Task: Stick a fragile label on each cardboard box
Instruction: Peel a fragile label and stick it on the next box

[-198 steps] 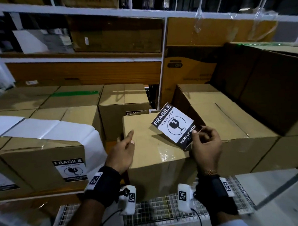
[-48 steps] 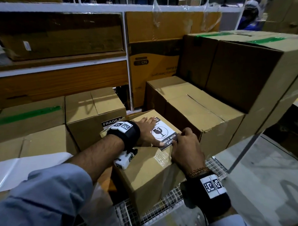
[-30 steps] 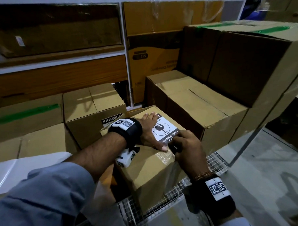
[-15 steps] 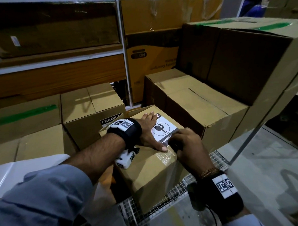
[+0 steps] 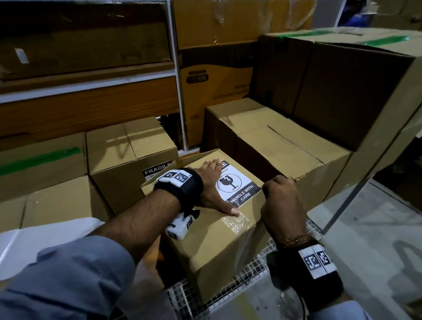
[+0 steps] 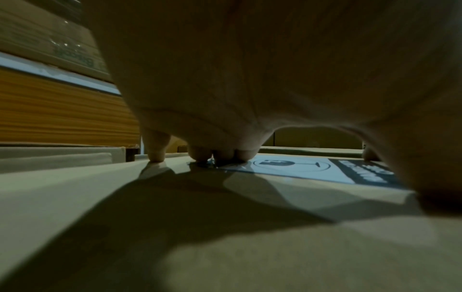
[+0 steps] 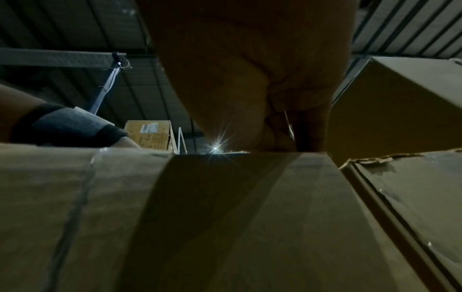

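Cardboard box (image 5: 215, 243) sits at centre frame on a wire mesh shelf (image 5: 236, 295), its top face towards the camera. Fragile label (image 5: 236, 187) lies flat on that top face, near the right edge, printed "HANDLE WITH CARE".

Left hand (image 5: 212, 186) is spread flat, fingers straight, pressing on the label's left side; the left wrist view shows the fingertips (image 6: 246, 155) bearing down at the label's edge (image 6: 300, 170).

Right hand (image 5: 282, 205) is at the box's right edge, fingers curled, touching the label's lower right corner. Whether it pinches anything cannot be determined.

A second box (image 5: 133, 167) at centre left already carries a fragile label (image 5: 156, 172). Unlabelled boxes (image 5: 288, 145) are stacked at right.
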{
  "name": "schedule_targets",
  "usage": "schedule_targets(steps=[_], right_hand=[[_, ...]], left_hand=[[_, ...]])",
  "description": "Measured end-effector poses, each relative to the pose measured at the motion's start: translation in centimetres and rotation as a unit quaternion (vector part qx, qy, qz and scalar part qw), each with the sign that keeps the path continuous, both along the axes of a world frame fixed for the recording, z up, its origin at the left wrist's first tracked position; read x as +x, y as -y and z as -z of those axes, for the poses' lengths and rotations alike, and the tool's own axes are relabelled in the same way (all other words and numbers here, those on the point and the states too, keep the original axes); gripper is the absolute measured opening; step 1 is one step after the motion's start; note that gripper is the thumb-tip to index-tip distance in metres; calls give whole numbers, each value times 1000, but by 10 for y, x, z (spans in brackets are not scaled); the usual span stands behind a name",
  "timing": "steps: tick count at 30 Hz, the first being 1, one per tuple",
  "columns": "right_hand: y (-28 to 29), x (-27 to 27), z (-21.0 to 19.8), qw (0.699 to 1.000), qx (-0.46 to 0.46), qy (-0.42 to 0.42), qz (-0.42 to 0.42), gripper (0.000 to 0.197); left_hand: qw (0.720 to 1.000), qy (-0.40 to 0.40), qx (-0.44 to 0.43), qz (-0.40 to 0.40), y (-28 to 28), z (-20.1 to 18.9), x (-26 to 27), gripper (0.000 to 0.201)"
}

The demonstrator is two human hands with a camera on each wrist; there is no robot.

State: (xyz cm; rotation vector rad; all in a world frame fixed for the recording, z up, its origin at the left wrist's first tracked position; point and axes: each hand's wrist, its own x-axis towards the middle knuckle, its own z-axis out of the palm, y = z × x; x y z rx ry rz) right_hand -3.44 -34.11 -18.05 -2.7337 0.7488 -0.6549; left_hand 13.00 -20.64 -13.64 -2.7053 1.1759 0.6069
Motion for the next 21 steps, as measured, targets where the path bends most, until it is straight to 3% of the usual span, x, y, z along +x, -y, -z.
schedule_targets(steps=[4,7,10,14,16,19,21], right_hand=[[-2,1,8,998,20,42,-47,26],[1,1,5,995,12,25,-92,28],[-1,6,-8,996,-5,-25,-81,22],[-13,9,-12,996,-34,-67,-53,27],[-18,9,-12,995,-45,-74,-50,28],[-23,10,-11,994,-58,-81,-44,30],[-25,11,-10,994,-61,-82,-38,30]], left_hand=[[1000,9,-6,-7,0,1,0,164],[1000,10,-17,-15,-2,-2,-1,163],[999,11,-20,-32,-3,-7,-5,163],[997,37,1,-65,-7,-8,-9,165],[993,87,6,-76,-11,-8,-12,166],[980,192,59,-14,-17,-13,-20,144],[970,221,100,15,-22,-20,-27,124]])
